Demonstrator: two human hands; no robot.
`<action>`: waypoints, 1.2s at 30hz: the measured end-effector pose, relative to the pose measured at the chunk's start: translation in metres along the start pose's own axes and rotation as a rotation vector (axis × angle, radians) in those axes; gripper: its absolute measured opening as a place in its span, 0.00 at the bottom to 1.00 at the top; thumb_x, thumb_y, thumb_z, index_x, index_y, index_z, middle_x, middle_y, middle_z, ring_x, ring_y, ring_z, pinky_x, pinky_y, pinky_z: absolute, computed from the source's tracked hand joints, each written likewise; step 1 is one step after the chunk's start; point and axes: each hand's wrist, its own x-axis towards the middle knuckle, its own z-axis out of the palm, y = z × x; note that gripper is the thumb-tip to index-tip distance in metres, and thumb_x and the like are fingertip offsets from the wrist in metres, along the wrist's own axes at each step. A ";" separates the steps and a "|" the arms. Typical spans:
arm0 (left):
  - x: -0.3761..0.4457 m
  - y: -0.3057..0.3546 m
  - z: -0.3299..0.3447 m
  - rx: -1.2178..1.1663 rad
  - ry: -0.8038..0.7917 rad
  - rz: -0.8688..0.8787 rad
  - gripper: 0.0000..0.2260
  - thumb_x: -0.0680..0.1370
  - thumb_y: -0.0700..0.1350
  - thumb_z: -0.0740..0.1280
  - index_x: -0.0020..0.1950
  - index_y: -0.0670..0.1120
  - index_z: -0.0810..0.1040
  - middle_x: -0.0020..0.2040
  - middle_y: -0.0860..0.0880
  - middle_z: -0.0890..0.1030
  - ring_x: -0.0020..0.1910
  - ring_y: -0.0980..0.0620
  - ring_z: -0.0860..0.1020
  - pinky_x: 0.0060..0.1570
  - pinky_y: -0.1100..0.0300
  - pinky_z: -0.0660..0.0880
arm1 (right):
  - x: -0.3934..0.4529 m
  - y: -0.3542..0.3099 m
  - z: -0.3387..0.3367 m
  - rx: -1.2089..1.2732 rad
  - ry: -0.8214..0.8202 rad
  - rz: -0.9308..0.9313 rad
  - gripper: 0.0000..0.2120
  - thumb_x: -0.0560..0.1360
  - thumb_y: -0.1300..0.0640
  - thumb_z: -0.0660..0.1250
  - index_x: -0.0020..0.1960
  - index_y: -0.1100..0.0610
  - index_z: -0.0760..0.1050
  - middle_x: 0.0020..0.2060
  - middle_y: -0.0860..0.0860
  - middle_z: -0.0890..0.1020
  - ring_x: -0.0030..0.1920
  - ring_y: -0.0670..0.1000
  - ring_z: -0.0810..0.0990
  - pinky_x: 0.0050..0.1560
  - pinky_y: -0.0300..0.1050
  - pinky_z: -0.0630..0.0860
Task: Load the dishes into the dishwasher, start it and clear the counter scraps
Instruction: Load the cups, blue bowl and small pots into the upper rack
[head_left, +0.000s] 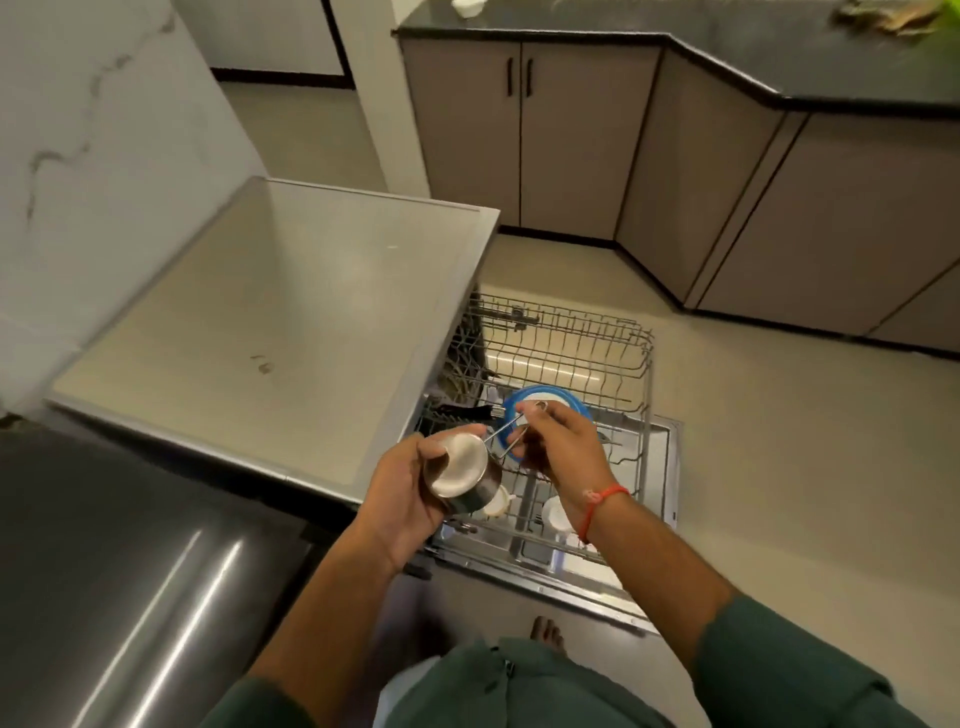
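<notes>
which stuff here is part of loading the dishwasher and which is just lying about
Part of the job:
- steel pot, held in the left hand
- wire tongs, in the right hand
- blue plate in the lower rack
- white cups in that rack
- upper rack

Lying about:
- white item on the dark counter
- cupboard doors

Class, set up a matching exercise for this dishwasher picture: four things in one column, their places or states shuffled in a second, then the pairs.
1. small steel pot
2. round blue plate
3. thin metal tongs
4. white cup

A. standing in the lower rack
B. pinched in the right hand
C. gripped by the left hand
D. near rack, under the right wrist

Pairs: 1-C, 2-A, 3-B, 4-D
</notes>
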 end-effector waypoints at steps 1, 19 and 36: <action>0.004 0.000 0.005 0.004 -0.016 -0.022 0.23 0.72 0.43 0.60 0.62 0.37 0.82 0.52 0.38 0.83 0.47 0.44 0.81 0.46 0.53 0.79 | 0.001 -0.002 -0.006 0.049 0.016 0.026 0.09 0.82 0.58 0.65 0.54 0.63 0.80 0.33 0.55 0.82 0.32 0.49 0.79 0.34 0.40 0.78; 0.157 0.009 0.052 0.725 -0.249 0.079 0.34 0.70 0.44 0.80 0.73 0.58 0.71 0.69 0.54 0.75 0.66 0.54 0.76 0.68 0.50 0.74 | 0.096 -0.014 -0.060 0.282 0.428 0.158 0.10 0.84 0.62 0.55 0.53 0.61 0.76 0.37 0.58 0.86 0.33 0.51 0.83 0.40 0.45 0.83; 0.316 0.005 0.098 1.011 -0.179 0.098 0.34 0.68 0.46 0.82 0.71 0.50 0.72 0.61 0.54 0.79 0.59 0.54 0.77 0.53 0.64 0.71 | 0.197 -0.007 -0.067 0.245 0.333 0.359 0.03 0.82 0.55 0.64 0.54 0.52 0.76 0.59 0.56 0.82 0.56 0.54 0.82 0.54 0.48 0.79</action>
